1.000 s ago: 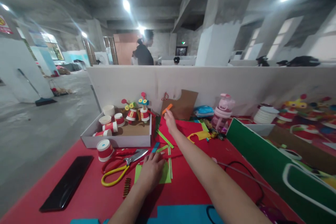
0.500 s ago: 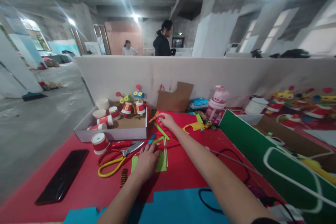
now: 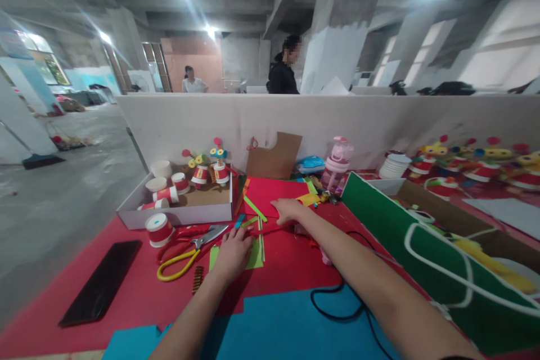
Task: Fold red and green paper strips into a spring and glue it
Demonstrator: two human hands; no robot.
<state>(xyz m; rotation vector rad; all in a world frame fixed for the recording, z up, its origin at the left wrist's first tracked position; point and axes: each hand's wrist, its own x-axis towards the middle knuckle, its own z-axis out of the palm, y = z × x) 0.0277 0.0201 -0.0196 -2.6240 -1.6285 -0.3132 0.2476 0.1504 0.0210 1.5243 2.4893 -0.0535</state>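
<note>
My left hand [image 3: 233, 252] lies palm down on light green paper [image 3: 255, 261], with its fingers stretched out. A thin red strip [image 3: 270, 230] runs from near its fingertips toward my right hand. My right hand [image 3: 290, 211] reaches over the red paper sheet [image 3: 270, 188], fingers bent a little and apart, tips at its surface; I see nothing held. A narrow green strip [image 3: 255, 208] and an orange strip [image 3: 242, 197] lie left of it. Yellow-and-red-handled scissors [image 3: 194, 250] rest beside my left hand. A folded paper spring [image 3: 198, 279] lies near my left wrist.
A shallow box [image 3: 181, 216] holds paper cups and two cup figures. Another cup [image 3: 159, 230] stands before it, near a black phone-like slab [image 3: 101, 281]. Blue paper [image 3: 287, 326] covers the front. To the right are a pink bottle [image 3: 337, 163], green box [image 3: 396, 259] and black cable [image 3: 333, 315].
My right hand has moved away from the orange strip, rightward and closer to me, over the red paper. The orange strip now lies free. My left hand has stayed nearly still.
</note>
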